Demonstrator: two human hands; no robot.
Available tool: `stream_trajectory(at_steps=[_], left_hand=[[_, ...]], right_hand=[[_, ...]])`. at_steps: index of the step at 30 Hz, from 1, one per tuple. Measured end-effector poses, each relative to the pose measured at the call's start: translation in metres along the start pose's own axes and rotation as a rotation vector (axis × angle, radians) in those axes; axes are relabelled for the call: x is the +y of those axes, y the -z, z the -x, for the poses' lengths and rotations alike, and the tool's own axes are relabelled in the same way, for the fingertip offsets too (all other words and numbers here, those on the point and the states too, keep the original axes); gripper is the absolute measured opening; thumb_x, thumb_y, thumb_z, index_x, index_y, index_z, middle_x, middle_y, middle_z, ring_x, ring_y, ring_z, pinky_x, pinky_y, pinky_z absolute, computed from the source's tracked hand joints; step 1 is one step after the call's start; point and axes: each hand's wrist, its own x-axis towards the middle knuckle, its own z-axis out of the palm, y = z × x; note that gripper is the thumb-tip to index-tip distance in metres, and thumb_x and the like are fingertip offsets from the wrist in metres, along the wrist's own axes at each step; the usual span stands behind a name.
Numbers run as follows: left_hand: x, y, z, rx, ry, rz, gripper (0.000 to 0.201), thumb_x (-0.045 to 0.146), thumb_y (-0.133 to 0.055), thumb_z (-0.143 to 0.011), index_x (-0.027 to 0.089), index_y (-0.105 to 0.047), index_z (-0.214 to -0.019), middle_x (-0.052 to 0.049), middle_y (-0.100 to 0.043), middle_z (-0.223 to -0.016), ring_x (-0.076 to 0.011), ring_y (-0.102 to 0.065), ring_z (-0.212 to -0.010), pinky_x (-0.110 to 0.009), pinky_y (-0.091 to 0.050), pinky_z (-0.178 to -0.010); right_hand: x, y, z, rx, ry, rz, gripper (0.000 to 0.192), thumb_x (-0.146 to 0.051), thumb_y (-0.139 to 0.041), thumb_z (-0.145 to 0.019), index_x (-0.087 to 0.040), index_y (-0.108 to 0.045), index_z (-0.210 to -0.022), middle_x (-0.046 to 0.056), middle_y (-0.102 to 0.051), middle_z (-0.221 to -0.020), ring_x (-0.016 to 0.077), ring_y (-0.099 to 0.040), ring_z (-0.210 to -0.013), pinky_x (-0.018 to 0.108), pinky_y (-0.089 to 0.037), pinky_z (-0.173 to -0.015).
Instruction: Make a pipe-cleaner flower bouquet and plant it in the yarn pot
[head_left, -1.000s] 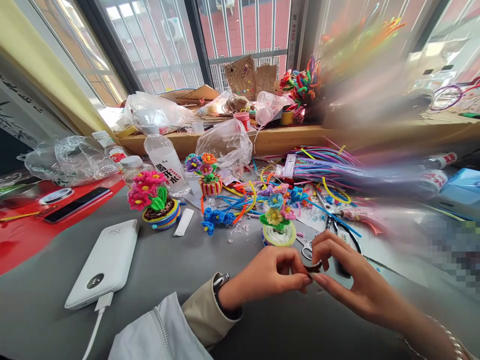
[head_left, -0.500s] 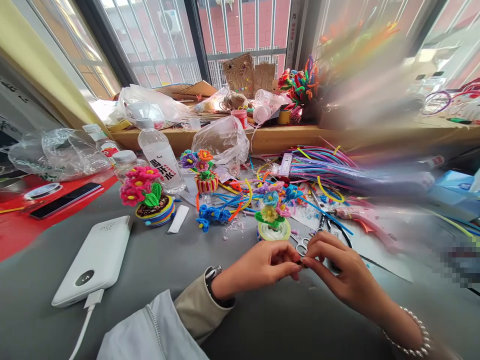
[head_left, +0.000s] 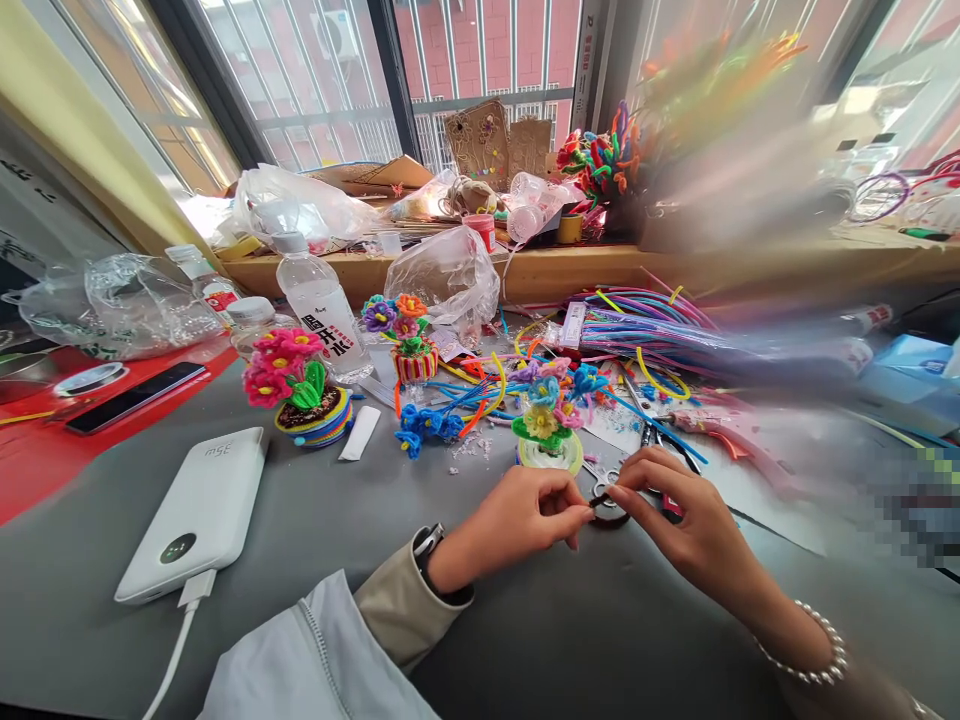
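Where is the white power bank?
The white power bank lies on the grey table, lower left in the head view, before the pink pipe-cleaner flower pot.

A single head-worn view looks forward and down from close above the grey table [head_left: 315,520]. Both hands sit near, low and centre-right. It faces the far window [head_left: 480,70] and its sill, with strong wide-angle bending at the edges.

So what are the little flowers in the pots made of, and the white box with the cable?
The pink flowers look like fuzzy pipe cleaners: soft, bristly, bent into petals, like the loose bundle behind. The white box seems to be smooth, matt plastic with rounded corners and a small lit button. It is probably a power bank.
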Motion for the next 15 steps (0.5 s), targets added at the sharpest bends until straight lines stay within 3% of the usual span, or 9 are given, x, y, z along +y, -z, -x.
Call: stream_trajectory(at_steps=[5, 8, 10, 12, 15], left_hand=[[-0.003, -0.003, 0.0, 0.144, -0.141, -0.31, 0.024, 0.032, -0.048, -0.079, 0.014, -0.063, -0.075, -0.001, -0.063, -0.064, -0.0086, -0.05, -0.057, -0.019, -0.036, -0.056], [-0.004, -0.004, 0.001, 0.196, -0.197, -0.466, 0.022, 0.028, -0.046, -0.08, 0.016, -0.064, -0.077, -0.001, -0.064, -0.066, -0.0103, -0.054, -0.061, -0.02, -0.037, -0.06], [-0.005, -0.004, 0.002, 0.219, -0.207, -0.521, 0.022, 0.028, -0.045, -0.081, 0.016, -0.063, -0.077, -0.002, -0.064, -0.066, -0.0109, -0.055, -0.062, -0.02, -0.038, -0.06], [-0.007, -0.003, 0.002, 0.225, -0.226, -0.549, 0.023, 0.027, -0.044, -0.082, 0.016, -0.063, -0.077, -0.002, -0.065, -0.066, -0.0107, -0.055, -0.061, -0.02, -0.038, -0.06], [-0.01, -0.003, 0.002, 0.214, -0.258, -0.576, 0.024, 0.027, -0.043, -0.083, 0.015, -0.063, -0.077, -0.002, -0.065, -0.067, -0.0105, -0.055, -0.06, -0.021, -0.039, -0.06]], right_hand=[[0.003, 0.007, -0.003, 0.01, -0.07, 0.015, 0.023, -0.028, -0.046, -0.084, -0.018, -0.047, -0.062, 0.001, -0.051, -0.066, 0.0129, -0.05, -0.062, 0.025, -0.04, -0.058], [0.008, 0.007, -0.004, -0.012, -0.047, 0.077, 0.017, -0.028, -0.048, -0.082, -0.019, -0.05, -0.069, 0.002, -0.053, -0.072, 0.0143, -0.051, -0.068, 0.027, -0.042, -0.063], [0.011, 0.005, -0.003, -0.004, 0.0, 0.135, 0.009, -0.028, -0.051, -0.081, -0.02, -0.054, -0.083, 0.004, -0.055, -0.082, 0.016, -0.052, -0.076, 0.029, -0.044, -0.068], [0.013, 0.002, -0.002, -0.013, 0.086, 0.183, 0.017, -0.025, -0.054, -0.08, -0.022, -0.056, -0.097, 0.005, -0.057, -0.09, 0.0172, -0.052, -0.083, 0.03, -0.044, -0.073], [0.014, -0.001, -0.002, -0.024, 0.24, 0.231, 0.014, -0.02, -0.052, -0.081, -0.023, -0.06, -0.093, 0.004, -0.06, -0.083, 0.0171, -0.052, -0.079, 0.03, -0.043, -0.071]])
